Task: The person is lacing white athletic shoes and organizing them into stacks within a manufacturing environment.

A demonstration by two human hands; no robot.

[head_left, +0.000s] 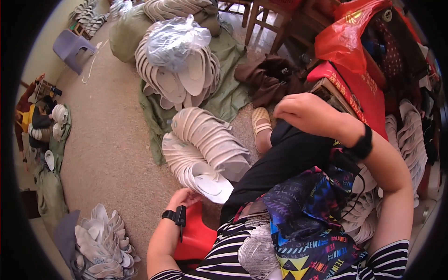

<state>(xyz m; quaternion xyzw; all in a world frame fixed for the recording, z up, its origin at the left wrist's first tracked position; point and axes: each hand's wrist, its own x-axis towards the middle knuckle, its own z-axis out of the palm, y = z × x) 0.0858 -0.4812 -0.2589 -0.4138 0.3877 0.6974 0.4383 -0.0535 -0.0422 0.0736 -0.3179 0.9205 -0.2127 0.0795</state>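
Note:
My left hand [185, 198] is beside the near end of a row of nested white shoe pieces [205, 179], next to a red plastic stool [195, 233]. Its fingers are bent inward, and whatever lies in them is hidden. A second nested row of white shoe pieces [210, 137] leans alongside the first, close to my leg. Over my dark-trousered knee, my right hand [305, 112] hangs bent at the wrist with its fingers curled under. The palm faces away, so I cannot make out what it holds, if anything. Both wrists wear black bands.
A larger pile of shoe pieces [179, 84], topped by a clear plastic bag [177, 42], lies on green cloth [228, 60] ahead. More pieces [105, 242] are heaped at lower left. A red bag [347, 35] and wooden furniture stand at right. Another person [28, 109] sits far left.

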